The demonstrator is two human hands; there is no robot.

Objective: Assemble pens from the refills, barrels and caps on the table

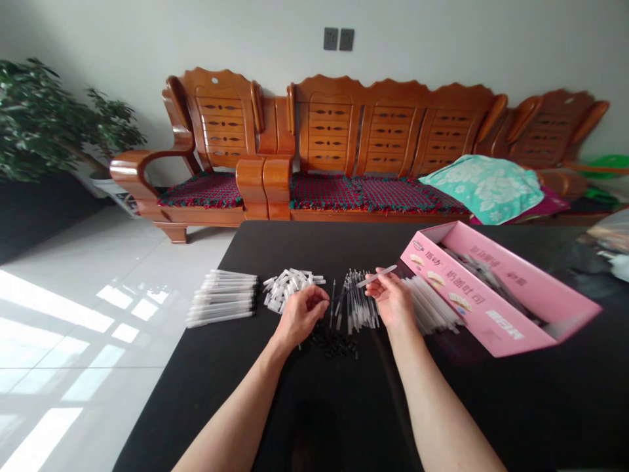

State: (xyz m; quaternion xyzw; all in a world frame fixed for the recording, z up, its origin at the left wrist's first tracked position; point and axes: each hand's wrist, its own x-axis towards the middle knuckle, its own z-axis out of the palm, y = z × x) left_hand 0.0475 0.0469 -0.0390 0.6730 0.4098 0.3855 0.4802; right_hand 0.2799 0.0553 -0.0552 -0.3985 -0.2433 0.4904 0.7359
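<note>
Well, my hands sit apart: my right hand (393,300) pinches a clear pen barrel (377,276), while my left hand (301,316) curls on something I can't make out. Black tips (333,343), refills (358,303) and white caps (293,288) lie loose; a finished-looking row of pens (222,298) sits left, with more bare barrels (431,305) by the pink box (491,288).

Pale grey wall (196,33) with two dark square wall sockets (339,39) above a long carved wooden sofa (383,124), woven red-and-green seat cushions (339,193) along it, a teal floral cloth (484,189) heaped toward the right end. Leafy potted plant (44,121) at far left. Glossy white floor tiles (83,367) streaked with bright window light (49,301).
</note>
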